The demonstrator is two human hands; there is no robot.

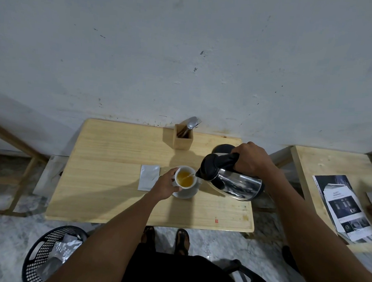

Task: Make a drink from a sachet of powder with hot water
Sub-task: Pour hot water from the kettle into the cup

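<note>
A white cup point(178, 172) holding yellow liquid stands on a white saucer point(187, 194) in the middle of the wooden table point(116, 159). My left hand point(165, 184) grips the cup's left side. My right hand point(251, 157) holds the black handle of a steel kettle point(234, 181), tilted left with its spout at the cup's rim. A thin stream of water runs into the cup. A silver sachet point(148, 177) lies flat just left of the cup.
A wooden holder point(182, 137) with a spoon and fork stands at the table's back edge. The black kettle base point(222, 147) sits behind the kettle. A black basket point(52, 252) with foil wrappers is on the floor at left. Leaflets point(346, 209) lie on a second table at right.
</note>
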